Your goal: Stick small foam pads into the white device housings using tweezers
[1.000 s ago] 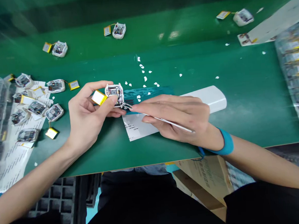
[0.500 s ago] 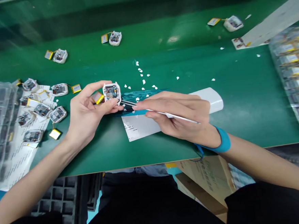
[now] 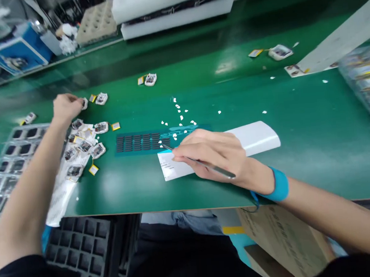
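Note:
My left hand [image 3: 67, 108] reaches far out to the left, its fingers closed on a white watch case [image 3: 84, 103] that is partly hidden behind them. Beside it lies another open watch case [image 3: 101, 98] with a yellow-edged battery [image 3: 92, 98]. My right hand [image 3: 216, 153] holds metal tweezers [image 3: 210, 166] like a pen, their tips pointing left. Those tips are at the right end of a blue sheet with rows of black strips [image 3: 137, 142]. Under my right hand is a white paper sheet [image 3: 257, 137], curled at its right end. Small white stickers [image 3: 181, 118] are scattered beyond the tweezers.
Several open watch cases [image 3: 84, 146] lie heaped on printed paper at left, beside a clear compartment tray [image 3: 18, 156]. More units lie at the back, such as a watch case [image 3: 151, 79]. A slanted white panel [image 3: 339, 30] and another filled tray [image 3: 369, 73] stand at right.
My left hand has carried the watch case away from the tweezers to the far left. My right hand stays near the blue sheet with the tweezers. The view has tilted up and left.

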A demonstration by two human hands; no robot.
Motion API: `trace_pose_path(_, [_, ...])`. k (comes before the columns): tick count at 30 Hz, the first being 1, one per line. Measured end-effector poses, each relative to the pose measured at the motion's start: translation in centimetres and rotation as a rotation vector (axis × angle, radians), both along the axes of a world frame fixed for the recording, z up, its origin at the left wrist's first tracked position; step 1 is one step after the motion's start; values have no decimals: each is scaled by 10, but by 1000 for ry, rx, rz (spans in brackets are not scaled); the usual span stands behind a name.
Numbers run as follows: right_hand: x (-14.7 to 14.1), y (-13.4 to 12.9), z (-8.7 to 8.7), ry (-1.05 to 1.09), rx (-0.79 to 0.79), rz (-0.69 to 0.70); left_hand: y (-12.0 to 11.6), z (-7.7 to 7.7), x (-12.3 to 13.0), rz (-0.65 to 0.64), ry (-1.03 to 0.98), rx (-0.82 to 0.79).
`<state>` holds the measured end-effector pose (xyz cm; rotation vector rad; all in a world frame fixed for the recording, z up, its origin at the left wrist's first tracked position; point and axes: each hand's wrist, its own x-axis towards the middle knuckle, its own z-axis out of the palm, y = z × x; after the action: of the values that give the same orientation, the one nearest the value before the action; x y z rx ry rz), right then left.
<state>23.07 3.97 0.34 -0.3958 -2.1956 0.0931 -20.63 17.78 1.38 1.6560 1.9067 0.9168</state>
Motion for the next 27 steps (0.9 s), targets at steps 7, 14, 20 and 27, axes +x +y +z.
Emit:
trace_pose_path(7, [-2,2,-3,-79,190,-81,1,-1,24,-119,349,-166])
trace_pose_path(14, [-3,9,-4,-160,301,-131,8,9,25,-215,247,-242])
trace_pose_path(20, [-7,10,-9,-48,254,-110,-2,22,46,-220,7,-109])
trace_pose_path(27, [-7,15,-14,-27,80,-190,-78,18,155,-330,-461,39])
